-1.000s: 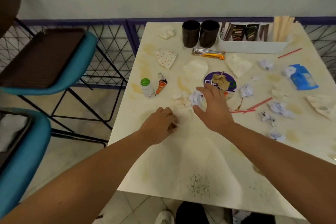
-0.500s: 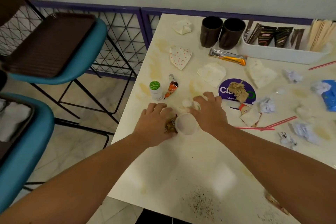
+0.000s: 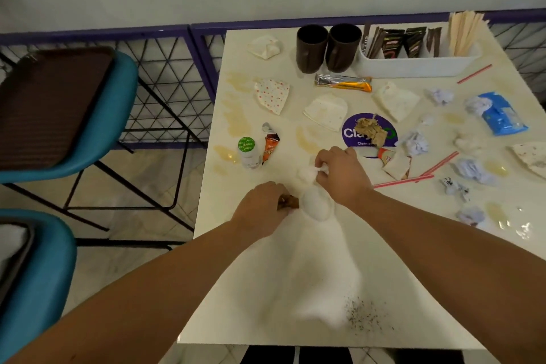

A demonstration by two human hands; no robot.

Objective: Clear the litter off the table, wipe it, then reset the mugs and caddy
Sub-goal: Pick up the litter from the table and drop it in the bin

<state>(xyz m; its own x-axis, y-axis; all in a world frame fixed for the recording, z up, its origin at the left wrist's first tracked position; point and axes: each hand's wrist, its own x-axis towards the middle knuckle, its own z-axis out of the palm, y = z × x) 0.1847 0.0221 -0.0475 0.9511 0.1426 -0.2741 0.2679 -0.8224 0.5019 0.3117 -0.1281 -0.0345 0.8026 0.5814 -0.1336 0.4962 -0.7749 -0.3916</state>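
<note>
Our left hand (image 3: 261, 205) grips a brown scrap (image 3: 289, 202); our right hand (image 3: 339, 174) pinches white crumpled paper (image 3: 307, 172) above a white cup (image 3: 316, 204) between our hands. Mugs (image 3: 325, 47) and caddy (image 3: 419, 60) stand far beyond them on the worktop (image 3: 310, 275).

the cream worktop (image 3: 295, 289) is stained and littered. just beyond the right fingers (image 3: 322, 164) lies a purple round sticker (image 3: 351, 133) with brown scraps on it; left of them stand a small green-capped bottle (image 3: 247, 152) and an orange sachet (image 3: 270, 146). far beyond sit two dark mugs (image 3: 326, 49) and a white caddy (image 3: 416, 63). crumpled papers (image 3: 472, 170) and red straws (image 3: 422, 171) lie to the right.
</note>
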